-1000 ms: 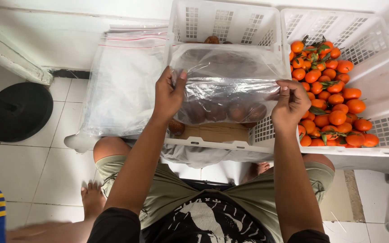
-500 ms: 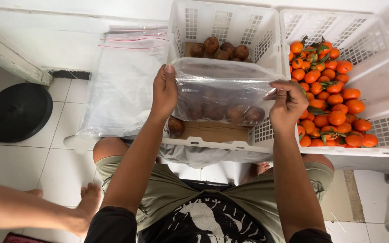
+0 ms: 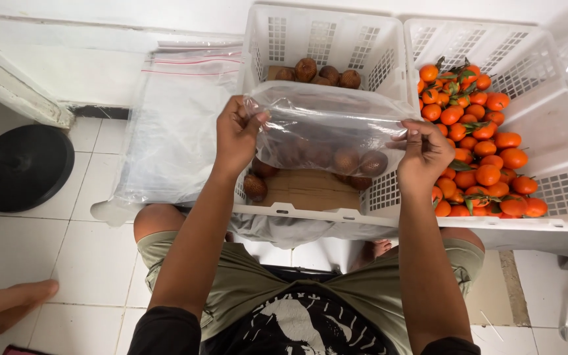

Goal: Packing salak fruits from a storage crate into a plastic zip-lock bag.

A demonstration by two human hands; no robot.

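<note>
Over white crate: both hands pinch clear plastic bag, crinkled, brown round fruit inside.

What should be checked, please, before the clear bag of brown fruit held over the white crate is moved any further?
1. Left hand grips the clear bag at its top corner: ok.
2. Right hand pinches the opposite corner: ok.
3. Brown fruit sits low inside the bag: ok.
4. Bag mouth pressed fully closed: cannot tell.
5. Bag hangs over the middle crate, not over the oranges: ok.
6. Another person's foot lies apart, on the floor: ok.
</note>
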